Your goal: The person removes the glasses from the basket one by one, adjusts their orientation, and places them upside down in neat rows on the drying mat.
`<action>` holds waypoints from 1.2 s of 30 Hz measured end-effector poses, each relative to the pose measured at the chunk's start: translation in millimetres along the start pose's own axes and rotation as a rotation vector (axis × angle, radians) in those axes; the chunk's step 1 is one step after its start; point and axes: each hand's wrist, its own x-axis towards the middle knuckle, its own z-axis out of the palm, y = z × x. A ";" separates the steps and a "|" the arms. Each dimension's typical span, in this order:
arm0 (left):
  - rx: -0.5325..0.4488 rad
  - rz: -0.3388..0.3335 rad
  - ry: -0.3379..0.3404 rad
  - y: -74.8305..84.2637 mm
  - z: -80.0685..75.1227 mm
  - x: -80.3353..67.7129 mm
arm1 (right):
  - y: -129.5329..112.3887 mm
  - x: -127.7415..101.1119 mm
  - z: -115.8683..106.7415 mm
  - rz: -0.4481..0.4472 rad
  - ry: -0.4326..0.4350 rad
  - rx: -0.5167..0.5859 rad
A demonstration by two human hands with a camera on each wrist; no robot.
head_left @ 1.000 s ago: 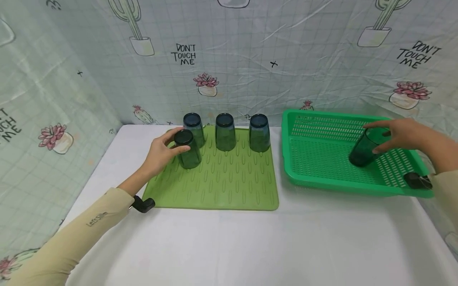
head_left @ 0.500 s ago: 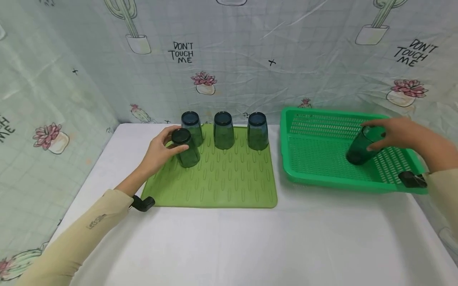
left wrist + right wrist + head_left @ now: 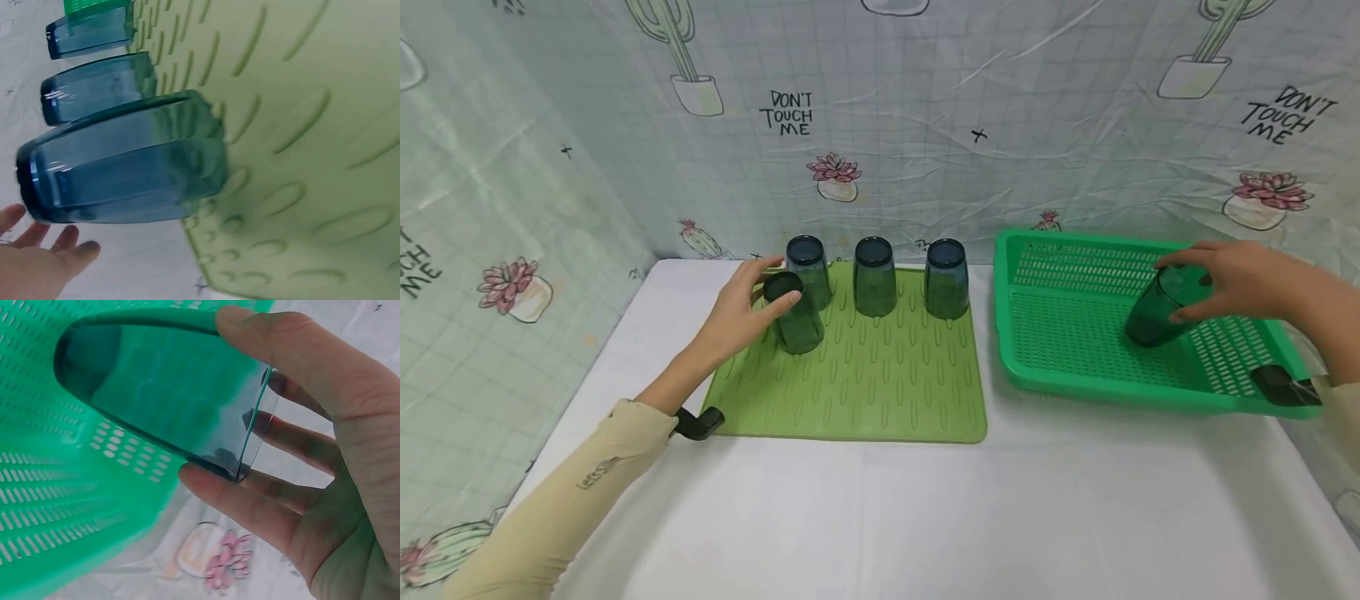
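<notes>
Left hand [image 3: 739,317] has loosened since before, fingers now spread beside upturned glass [image 3: 795,315] on mat [image 3: 865,392] | right hand [image 3: 1240,279] pinches tilted glass [image 3: 1157,312] at rim over basket [image 3: 1075,250] | likely smooth, fragile; hold the sides.

A white desk [image 3: 925,517] fills the lower view from 3 to 9 o'clock. Behind it, from 9 through 12 to 3 o'clock, hangs a creased pale-green grid-patterned backdrop [image 3: 1000,100] printed with potted cacti, pink succulents and the words "DON'T TOUCH ME". It wraps round the left corner. The light is soft and even.
</notes>
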 end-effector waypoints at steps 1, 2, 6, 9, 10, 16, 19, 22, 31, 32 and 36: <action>0.021 0.014 0.008 3.1 -1.7 0.2 | -4.0 -2.3 -2.1 -0.001 0.010 -0.008; 0.042 0.028 0.017 6.6 -3.5 0.0 | -8.1 -4.5 -3.9 0.000 0.018 -0.019; 0.102 0.080 0.054 20.4 -9.3 -1.9 | -23.0 -13.4 -9.4 -0.017 0.051 -0.041; 0.129 0.132 0.077 29.9 -10.4 -3.7 | -31.1 -19.1 -10.7 -0.028 0.071 -0.058; 0.134 0.152 0.083 32.8 -10.2 -3.9 | -33.0 -20.5 -11.2 -0.031 0.077 -0.060; 0.148 0.261 0.087 45.5 -4.8 -8.0 | -39.6 -23.9 -12.2 -0.027 0.086 -0.064; 0.149 0.291 0.088 49.7 -1.7 -11.1 | -41.7 -23.5 -11.5 -0.020 0.086 -0.067; 0.141 0.316 0.090 54.4 1.2 -14.1 | -43.7 -23.2 -10.4 -0.014 0.096 -0.057; 0.112 0.368 0.065 65.5 14.0 -21.3 | -49.6 -25.6 -11.5 -0.006 0.113 -0.039; 0.111 0.378 0.063 66.3 15.4 -21.1 | -50.1 -25.4 -12.3 -0.006 0.112 -0.046; 0.105 0.406 0.053 68.1 20.2 -20.7 | -52.6 -24.1 -14.4 -0.008 0.100 -0.060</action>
